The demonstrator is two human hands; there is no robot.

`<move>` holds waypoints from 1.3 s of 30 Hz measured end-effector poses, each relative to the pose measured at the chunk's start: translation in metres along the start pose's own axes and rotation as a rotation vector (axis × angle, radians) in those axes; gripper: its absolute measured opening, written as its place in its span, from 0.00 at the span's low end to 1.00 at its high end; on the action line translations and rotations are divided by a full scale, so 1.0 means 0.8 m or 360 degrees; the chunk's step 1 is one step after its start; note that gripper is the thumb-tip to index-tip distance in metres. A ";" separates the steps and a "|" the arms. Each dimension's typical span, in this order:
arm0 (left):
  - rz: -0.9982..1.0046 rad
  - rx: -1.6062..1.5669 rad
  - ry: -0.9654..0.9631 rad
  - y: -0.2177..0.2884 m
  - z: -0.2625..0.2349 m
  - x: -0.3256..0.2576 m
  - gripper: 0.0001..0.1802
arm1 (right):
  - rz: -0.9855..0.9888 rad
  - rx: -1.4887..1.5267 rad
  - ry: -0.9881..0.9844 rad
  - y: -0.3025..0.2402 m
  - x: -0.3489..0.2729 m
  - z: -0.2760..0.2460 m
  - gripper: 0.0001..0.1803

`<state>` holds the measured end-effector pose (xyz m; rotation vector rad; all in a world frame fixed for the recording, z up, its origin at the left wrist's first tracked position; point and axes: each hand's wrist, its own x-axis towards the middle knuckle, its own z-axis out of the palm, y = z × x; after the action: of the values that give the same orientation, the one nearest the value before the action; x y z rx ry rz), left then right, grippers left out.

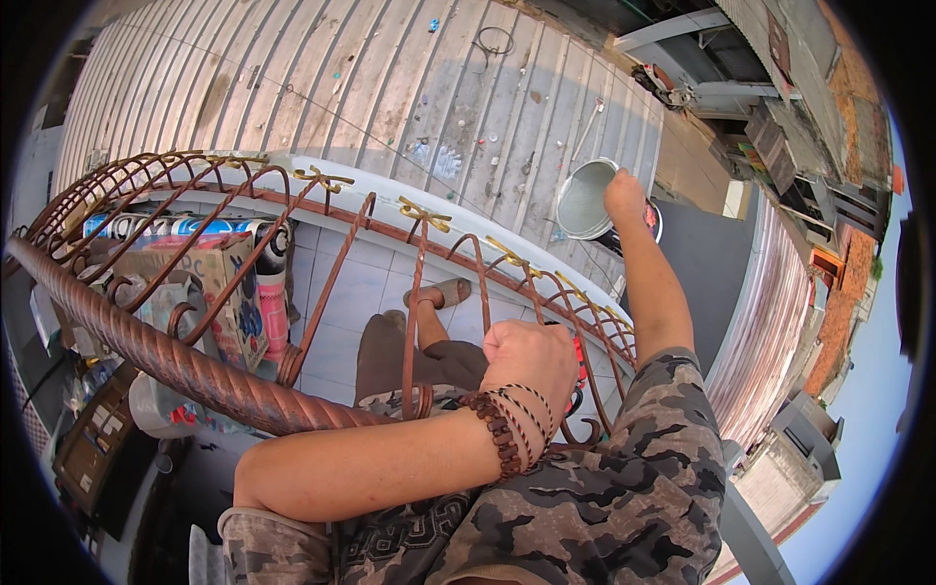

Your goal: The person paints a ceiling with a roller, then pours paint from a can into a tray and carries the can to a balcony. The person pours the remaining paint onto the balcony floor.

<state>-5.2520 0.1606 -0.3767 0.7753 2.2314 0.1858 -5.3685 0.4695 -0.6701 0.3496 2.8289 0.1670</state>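
I lean over a rust-brown wrought-iron railing (175,361) with curled bars. My right hand (624,195) reaches far out past it and grips the rim of a grey metal bucket (582,203), held over a corrugated roof (390,88). A dark round container (651,226) shows just behind the bucket. My left hand (531,359), with beaded and cord bracelets on the wrist, is closed in a fist beside the railing's curved bars. A red object (582,359) sticks out past its knuckles; how it is held is hidden.
Below the railing lies a white tiled floor (361,283) with my sandalled foot (441,292). Cardboard boxes and colourful packages (210,283) stand at the left. Small debris and a wire loop (494,41) lie on the roof. Buildings drop away at the right.
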 end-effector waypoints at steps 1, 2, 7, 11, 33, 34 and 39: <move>0.0003 0.0011 -0.0003 0.000 0.000 0.000 0.12 | 0.0000 -0.0007 -0.0016 -0.001 0.000 0.002 0.14; 0.0006 0.0023 -0.0006 0.000 -0.001 0.000 0.12 | -0.0001 -0.0014 -0.0033 -0.002 0.001 0.003 0.14; -0.0010 -0.0008 -0.0061 0.003 0.002 0.002 0.12 | -0.0006 0.0003 -0.0019 -0.007 0.003 0.006 0.14; -0.0022 -0.0020 -0.0034 0.002 0.005 0.002 0.11 | -0.0031 0.0019 -0.0015 -0.008 0.006 0.007 0.15; 0.0011 0.0004 -0.0015 0.003 0.002 0.000 0.12 | 0.0141 0.0070 -0.0151 0.007 -0.014 0.006 0.13; 0.0003 0.0007 0.0000 0.004 0.004 0.001 0.13 | 0.0113 0.0067 -0.0160 0.007 -0.015 0.006 0.14; 0.0045 0.0035 -0.0033 0.005 0.004 0.002 0.13 | 0.0019 0.0045 -0.0165 -0.004 -0.013 0.009 0.14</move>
<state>-5.2490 0.1640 -0.3783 0.8175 2.2070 0.1667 -5.3576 0.4647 -0.6747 0.3702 2.7296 0.1078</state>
